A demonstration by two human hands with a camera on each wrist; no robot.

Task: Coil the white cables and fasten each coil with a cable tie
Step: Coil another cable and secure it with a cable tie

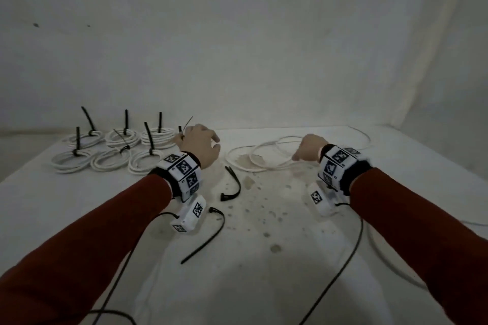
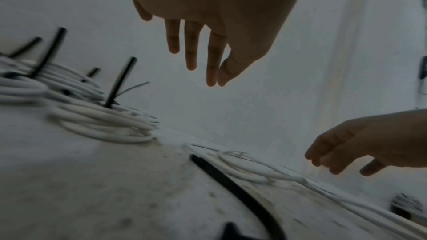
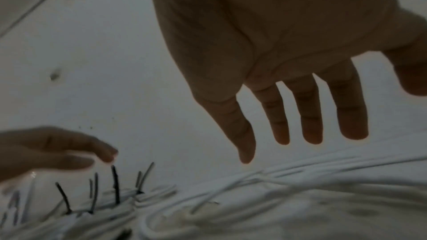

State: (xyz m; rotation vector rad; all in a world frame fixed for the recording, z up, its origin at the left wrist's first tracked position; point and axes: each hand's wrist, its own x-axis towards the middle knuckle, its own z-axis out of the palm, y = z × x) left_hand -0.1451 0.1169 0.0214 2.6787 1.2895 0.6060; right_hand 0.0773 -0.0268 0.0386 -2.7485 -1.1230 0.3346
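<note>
Both hands are above the table (image 1: 264,285), which is covered in a stained white cloth.

Left hand (image 1: 199,146): held over the table's far middle, just right of the finished coils. In the left wrist view its fingers (image 2: 191,48) hang down nearly straight, thumb tip close against the index tip, nothing between them. Empty, relaxed.

Right hand (image 1: 311,149): over the loose white cable (image 1: 266,158). In the right wrist view its fingers (image 3: 309,116) are straight and spread, pointing down toward the cable strands (image 3: 289,180), apart from them. Empty, unclenched.

Loose white cable: lies uncoiled in wide, irregular loops at the far right of the table, between and beyond the two hands.

Finished coils (image 1: 111,150): six visible, in two rows at the far left, each bound with a black tie whose tail stands up. A seventh tie tail (image 1: 180,129) shows at the left hand's edge; its coil is mostly hidden.

Spare black cable ties: one curved tie (image 1: 233,183) on the cloth between the forearms, another (image 1: 208,235) nearer, below the left wrist.

Red sleeves (image 1: 92,245) on both arms; marker-covered wrist units (image 1: 182,173) with thin black leads trailing toward the near edge
</note>
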